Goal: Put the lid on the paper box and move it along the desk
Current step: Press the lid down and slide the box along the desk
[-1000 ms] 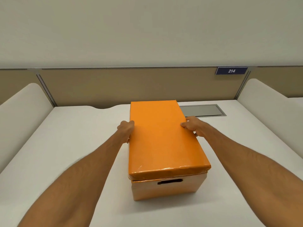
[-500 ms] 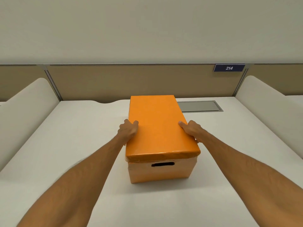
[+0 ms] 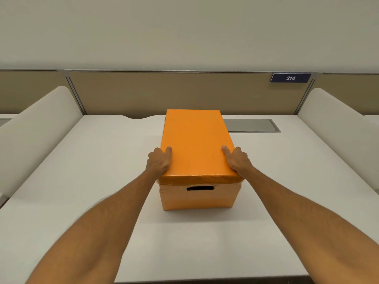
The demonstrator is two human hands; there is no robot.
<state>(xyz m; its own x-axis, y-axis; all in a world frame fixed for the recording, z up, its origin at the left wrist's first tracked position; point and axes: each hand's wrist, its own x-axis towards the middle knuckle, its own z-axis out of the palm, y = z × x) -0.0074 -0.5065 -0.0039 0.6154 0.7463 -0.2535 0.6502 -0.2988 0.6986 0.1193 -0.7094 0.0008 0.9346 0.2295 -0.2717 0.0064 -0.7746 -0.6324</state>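
An orange paper box (image 3: 199,198) stands in the middle of the white desk (image 3: 86,181), its near wall showing a dark handle slot. The orange lid (image 3: 196,144) sits flat on top of it. My left hand (image 3: 159,161) grips the lid's left edge near the front, thumb on top. On the lid's right edge is my right hand (image 3: 236,160), gripping the same way with its thumb on top. The fingers of both hands are hidden down the sides.
White padded dividers rise at the left (image 3: 39,128) and right (image 3: 336,130) of the desk. A tan partition (image 3: 164,93) with a blue "214" plate (image 3: 290,78) closes the back. A grey cable hatch (image 3: 251,125) lies flush behind the box on the right.
The box sits farther from me on the desk than a second ago. Both hands have slid back along the lid's sides toward its near end.
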